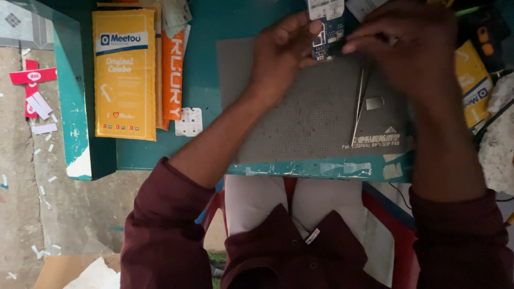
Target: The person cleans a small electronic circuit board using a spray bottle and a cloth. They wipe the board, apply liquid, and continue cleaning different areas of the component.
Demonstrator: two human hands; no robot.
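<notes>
tall yellow package (124, 75) far left on the bench; orange packet (173, 75) beside it; white label (325, 8) up top; yellow box (474, 85) far right

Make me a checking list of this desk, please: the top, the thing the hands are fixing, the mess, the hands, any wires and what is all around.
Surface: teal table with chipped paint, a grey dotted work mat on it.
Job's things: small blue circuit board, held above the mat's far edge; metal tweezers and a small metal plate lie on the mat.
Clutter: yellow packet, orange packet, white button sheet, more yellow packets at right.
Grippers: left hand and right hand both pinch the board.
Cables: thin dark wire below the table's right edge.
Surroundings: concrete floor with paper scraps, red stool.
</notes>
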